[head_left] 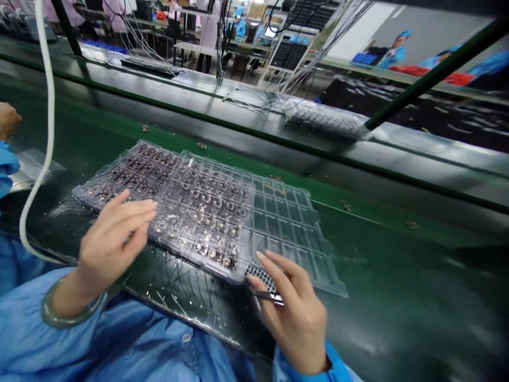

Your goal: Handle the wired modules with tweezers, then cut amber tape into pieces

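Observation:
A clear plastic tray [199,212] with many small cells full of tiny dark components lies tilted over two other clear trays, one to the left [119,170], one empty to the right [294,223]. My left hand [113,241] rests with fingers stretched out on the left edge of the top tray. My right hand [292,307] pinches metal tweezers [270,297] at the tray's near right corner, beside a small white gridded piece [260,277].
The trays lie on a dark green conveyor belt [397,276]. A white cable [47,132] hangs at left. Another person's hand [8,119] shows at far left. A keyboard-like part [326,119] and wires lie on the far shelf.

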`<state>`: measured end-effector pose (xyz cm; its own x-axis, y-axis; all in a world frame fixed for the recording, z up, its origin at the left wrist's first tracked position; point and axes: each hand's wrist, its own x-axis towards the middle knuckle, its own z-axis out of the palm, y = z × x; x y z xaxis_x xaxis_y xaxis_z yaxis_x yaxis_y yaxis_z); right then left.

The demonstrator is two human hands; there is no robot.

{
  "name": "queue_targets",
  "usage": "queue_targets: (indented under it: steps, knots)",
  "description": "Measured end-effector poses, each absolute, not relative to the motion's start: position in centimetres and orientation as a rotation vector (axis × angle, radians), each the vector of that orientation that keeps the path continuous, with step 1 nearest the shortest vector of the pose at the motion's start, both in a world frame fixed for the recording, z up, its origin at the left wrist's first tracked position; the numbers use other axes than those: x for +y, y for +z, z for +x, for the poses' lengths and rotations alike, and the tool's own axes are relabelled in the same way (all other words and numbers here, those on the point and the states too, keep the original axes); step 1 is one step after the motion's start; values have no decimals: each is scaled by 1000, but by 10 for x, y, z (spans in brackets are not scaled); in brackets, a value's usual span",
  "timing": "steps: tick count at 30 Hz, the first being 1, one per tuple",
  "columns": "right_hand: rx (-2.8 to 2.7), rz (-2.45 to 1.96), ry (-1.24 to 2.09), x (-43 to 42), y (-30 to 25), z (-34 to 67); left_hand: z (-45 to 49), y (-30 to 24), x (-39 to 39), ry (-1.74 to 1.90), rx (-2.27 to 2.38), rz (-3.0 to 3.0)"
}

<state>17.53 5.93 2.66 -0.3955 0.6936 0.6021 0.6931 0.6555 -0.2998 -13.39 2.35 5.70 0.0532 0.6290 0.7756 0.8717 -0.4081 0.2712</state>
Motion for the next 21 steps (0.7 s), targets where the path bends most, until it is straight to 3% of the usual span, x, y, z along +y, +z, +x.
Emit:
queue_targets:
  steps: [5, 9, 16, 21]
  knots:
    - [-1799, -1074, 869, 26, 36, 139, -76, 53, 20, -1190, -1237, -2251]
    - [-1364, -1128, 1290, 11, 28, 117, -42, 36, 17, -1212, -1078, -2353]
    - [-1005, -1105, 1459, 11, 19, 117, -26, 21, 12, -1403, -1158, -2489]
    - [-984, -1155, 1397, 16, 27, 121, -31, 28, 10, -1817, -1646, -2522]
